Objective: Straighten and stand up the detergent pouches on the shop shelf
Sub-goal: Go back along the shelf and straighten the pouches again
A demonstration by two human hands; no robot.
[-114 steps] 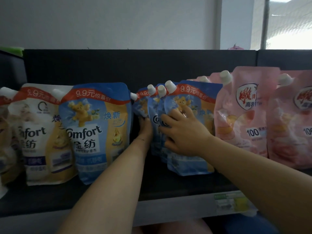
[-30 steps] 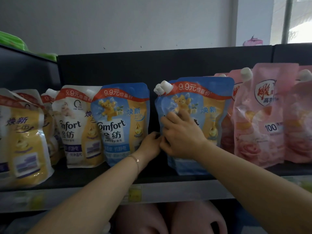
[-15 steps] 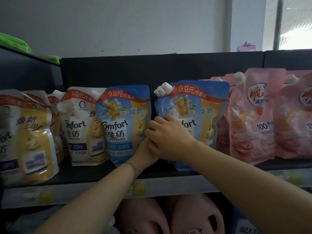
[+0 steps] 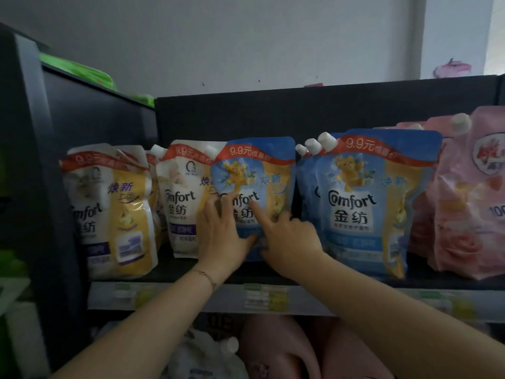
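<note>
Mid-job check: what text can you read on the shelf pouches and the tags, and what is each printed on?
"9.9元惊喜价": red band, large blue pouch.
"Comfort": same pouch's front.
"金纺": below that logo.
"焕新": yellow-and-white pouch at far left.
"100", cut off by the frame edge: pink pouch.
Too blurred to read: shelf-edge price tags.

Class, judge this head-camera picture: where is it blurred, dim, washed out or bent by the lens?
Head view: dim overall; right hand and pink pouches smeared; price strip too blurred to read; window washed out at top right; left upright leans, bent by the wide lens.
</note>
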